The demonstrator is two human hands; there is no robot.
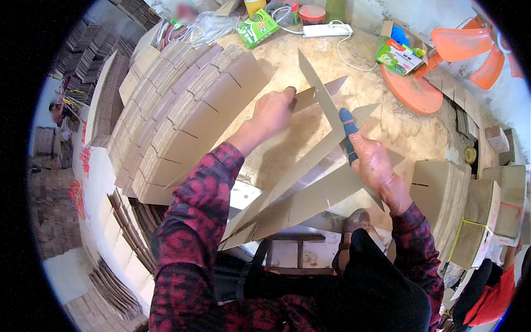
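Left hand [274, 113]: fingers clenched on the near end of a short strip [326, 93] of brown card, above the middle of the surface [359, 86]. Strip points off toward the far right corner, running behind a crosspiece [317, 83].

Right hand [371, 159]: fingers grasping card where several pieces meet, nearer the right edge of the surface. Blue covers [347, 120] on two of its fingers. Exact pinch point partly hidden by the hand, so can't say which pieces are clamped and which just rest there.

Two long strips [307, 207] run from the right hand down-left, past the near edge of the surface, and come together by the left forearm. Slots visible along them. Crosspiece stands tilted across the upper one, tip up toward the far edge.

Left side of surface: big stack of slotted card [188, 110], rows leaning on each other, reaching toward the far edge. Right edge: smaller card stack [434, 193], also slotted.

Far edge, left to right: green box [258, 27], red tub [312, 15], white power strip [327, 30] with cable looping onto the surface, open box [399, 57] with blue and yellow items in it. Far right corner: orange fan [462, 47].

Below the near edge: brown shoe [358, 219] and dark frame [298, 249].
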